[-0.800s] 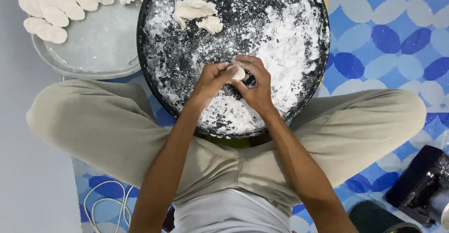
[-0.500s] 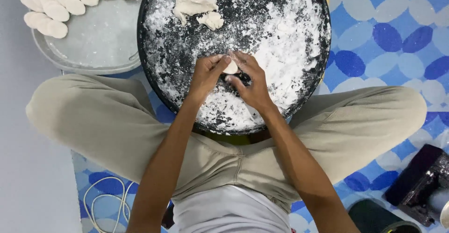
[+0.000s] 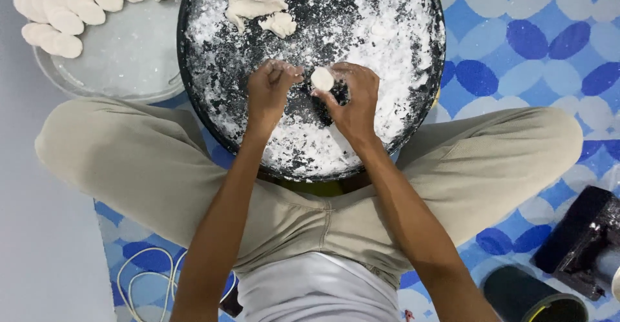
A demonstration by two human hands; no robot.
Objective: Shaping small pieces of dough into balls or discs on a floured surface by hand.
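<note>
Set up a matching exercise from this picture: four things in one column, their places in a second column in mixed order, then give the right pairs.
Things
1. small round white dough disc
2. large ragged white dough lump
3. row of flat oval white dough pieces
4. looped white cord

Places
A. on the pale round tray, top left
B. on the floor, bottom left
C. at the fingertips of the right hand
D. at the far side of the floured black round pan

Pairs: 1-C, 2-D, 3-A, 4-B

Lighting was bright, even, diffuse from overhead; shadows soft and faint. Focus was sharp throughout; no glare, slight edge distortion.
</note>
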